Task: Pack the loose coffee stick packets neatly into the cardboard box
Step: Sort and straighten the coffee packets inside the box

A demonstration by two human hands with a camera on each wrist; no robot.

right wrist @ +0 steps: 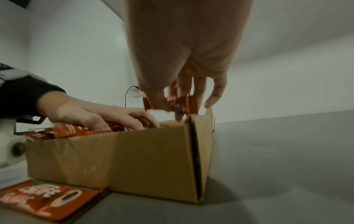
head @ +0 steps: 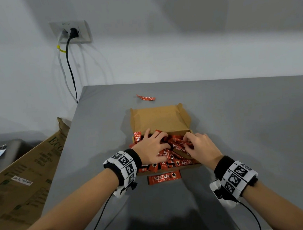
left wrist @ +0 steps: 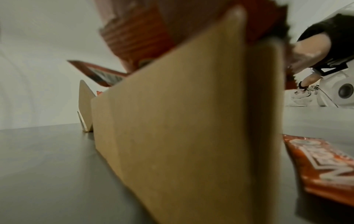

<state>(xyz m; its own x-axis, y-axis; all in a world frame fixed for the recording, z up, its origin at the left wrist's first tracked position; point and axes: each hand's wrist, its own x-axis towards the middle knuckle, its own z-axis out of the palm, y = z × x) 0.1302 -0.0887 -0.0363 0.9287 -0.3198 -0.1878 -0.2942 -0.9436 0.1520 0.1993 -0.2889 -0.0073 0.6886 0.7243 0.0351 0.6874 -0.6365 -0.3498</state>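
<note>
Head view: both hands sorting the red packets (head: 169, 155) heaped in the cardboard box (head: 159, 118) on the bench (head: 246, 119).
Left hand (head: 152, 146) lies flat, fingers spread, pressing the heap; right hand (head: 200, 144) pinches a few sticks. Best to turn these sticks parallel and keep the heap pinned; two loose packets, one near (head: 164, 178) and one beyond (head: 146, 97), wait outside.

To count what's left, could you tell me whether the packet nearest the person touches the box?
Cannot tell: the head view shows the packet just before the box, no plain gap.
</note>
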